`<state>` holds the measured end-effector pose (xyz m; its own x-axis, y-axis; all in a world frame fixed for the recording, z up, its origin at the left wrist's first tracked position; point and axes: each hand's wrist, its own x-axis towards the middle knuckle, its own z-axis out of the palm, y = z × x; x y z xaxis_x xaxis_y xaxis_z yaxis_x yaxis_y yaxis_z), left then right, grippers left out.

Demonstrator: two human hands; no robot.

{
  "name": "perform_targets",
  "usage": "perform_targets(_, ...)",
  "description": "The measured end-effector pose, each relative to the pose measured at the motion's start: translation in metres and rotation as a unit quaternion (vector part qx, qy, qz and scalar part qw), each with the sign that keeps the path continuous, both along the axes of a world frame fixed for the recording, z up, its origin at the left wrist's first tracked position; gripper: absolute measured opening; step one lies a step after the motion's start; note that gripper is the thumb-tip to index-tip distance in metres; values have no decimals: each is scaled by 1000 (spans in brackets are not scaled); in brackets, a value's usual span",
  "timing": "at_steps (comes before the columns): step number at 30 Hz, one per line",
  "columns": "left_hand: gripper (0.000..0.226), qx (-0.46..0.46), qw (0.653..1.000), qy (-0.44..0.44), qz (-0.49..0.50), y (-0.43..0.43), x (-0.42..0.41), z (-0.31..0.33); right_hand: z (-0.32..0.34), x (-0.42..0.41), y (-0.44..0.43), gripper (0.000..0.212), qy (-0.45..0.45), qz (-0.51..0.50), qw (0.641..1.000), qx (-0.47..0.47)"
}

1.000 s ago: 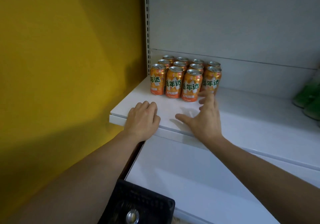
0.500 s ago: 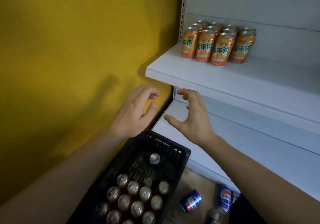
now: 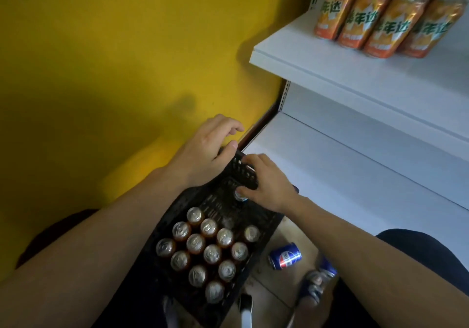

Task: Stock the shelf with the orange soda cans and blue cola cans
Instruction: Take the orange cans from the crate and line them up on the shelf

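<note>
Here, at the far end of the black crate (image 3: 264, 220), the right hand (image 3: 270, 187) touches a lone can (image 3: 239, 196) with its thumb, grip unclear, while the left hand (image 3: 206, 150) hangs empty, fingers (image 3: 232, 126) loosely curled.

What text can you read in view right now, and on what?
"年达" in green, on the front orange soda cans on the upper shelf; small print below is blurred.
Blue cola can on the floor: round logo only, lettering unreadable.

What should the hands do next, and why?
Probably close the right hand round the lone can at the far end of the crate and lift it. The thumb sits at its top, and the shelf has room beside the orange cans.
</note>
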<state>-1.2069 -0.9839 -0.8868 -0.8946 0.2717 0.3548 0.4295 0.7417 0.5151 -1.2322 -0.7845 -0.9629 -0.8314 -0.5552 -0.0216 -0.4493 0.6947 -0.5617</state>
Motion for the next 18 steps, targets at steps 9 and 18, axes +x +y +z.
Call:
perform_targets(9,26,-58,991,-119,-14,-13,-2,-30,-137,15,-9,63,-162,118,925,322)
perform_targets(18,28,-21,991,-132,-30,-7,-19,-36,-202,21,-27,51,-185,153,860,450)
